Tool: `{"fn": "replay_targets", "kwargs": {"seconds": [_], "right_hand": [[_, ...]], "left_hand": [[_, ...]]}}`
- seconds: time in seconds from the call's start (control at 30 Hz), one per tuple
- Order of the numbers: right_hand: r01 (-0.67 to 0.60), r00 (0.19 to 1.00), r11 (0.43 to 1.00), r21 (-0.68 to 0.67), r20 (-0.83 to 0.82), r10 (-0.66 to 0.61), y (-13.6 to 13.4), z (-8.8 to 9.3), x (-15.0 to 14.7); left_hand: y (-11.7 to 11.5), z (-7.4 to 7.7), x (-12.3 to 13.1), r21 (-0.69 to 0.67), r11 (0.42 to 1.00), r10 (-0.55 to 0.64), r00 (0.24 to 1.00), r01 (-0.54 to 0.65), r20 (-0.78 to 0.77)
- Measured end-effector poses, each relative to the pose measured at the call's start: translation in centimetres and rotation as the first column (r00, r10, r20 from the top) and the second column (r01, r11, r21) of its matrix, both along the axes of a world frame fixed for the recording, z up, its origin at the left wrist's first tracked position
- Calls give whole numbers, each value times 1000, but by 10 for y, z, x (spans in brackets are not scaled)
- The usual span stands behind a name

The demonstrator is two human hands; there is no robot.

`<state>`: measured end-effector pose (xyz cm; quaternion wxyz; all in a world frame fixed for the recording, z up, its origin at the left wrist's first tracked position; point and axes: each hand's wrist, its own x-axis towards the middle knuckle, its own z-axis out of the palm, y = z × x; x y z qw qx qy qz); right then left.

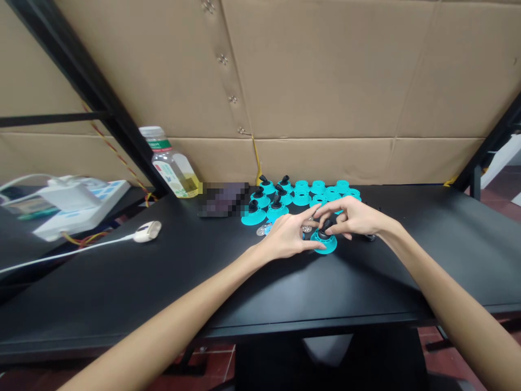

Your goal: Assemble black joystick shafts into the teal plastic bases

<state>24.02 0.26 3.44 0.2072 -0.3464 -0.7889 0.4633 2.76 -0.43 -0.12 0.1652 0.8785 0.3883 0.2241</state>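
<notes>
**Closely Together: Both Hands at One Teal Base**

The right hand (350,217) has its grip clamped on a black plastic joystick lever (325,228) rising from a round teal plastic base (324,245). That base sits on the matte black desk (122,288), just in front of rows of matching teal plastic bases (302,196). The left hand (285,237) lies beside it, grip apart, fingertips reaching toward the lever. Small silver discs (264,231) lie just left. The work in hand centres on this one base; the next move calls for a steady hold on the lever.
</notes>
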Motion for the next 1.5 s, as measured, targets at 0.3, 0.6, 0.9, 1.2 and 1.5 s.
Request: {"fn": "replay_targets", "kwargs": {"seconds": [0.3, 0.6, 0.9, 1.2, 1.5], "right_hand": [[35, 990, 992, 121, 131, -51, -6, 4, -3], [76, 941, 906, 417, 272, -204, -13, 8, -10], [32, 924, 843, 538, 306, -230, -14, 6, -9], [57, 852, 767, 639, 369, -371, -16, 5, -16], [46, 846, 738, 674, 366, -387, -18, -1, -20]], "left_hand": [[3, -2, -1, -78, 997, -10, 999, 12, 35], [4, -5, 0, -97, 995, 19, 998, -13, 67], [2, -3, 0, -56, 997, 47, 998, -44, 51], [-1, 0, 4, -7, 991, 130, 991, -130, -5], [0, -1, 3, -2, 990, 142, 990, -142, -3]]}}
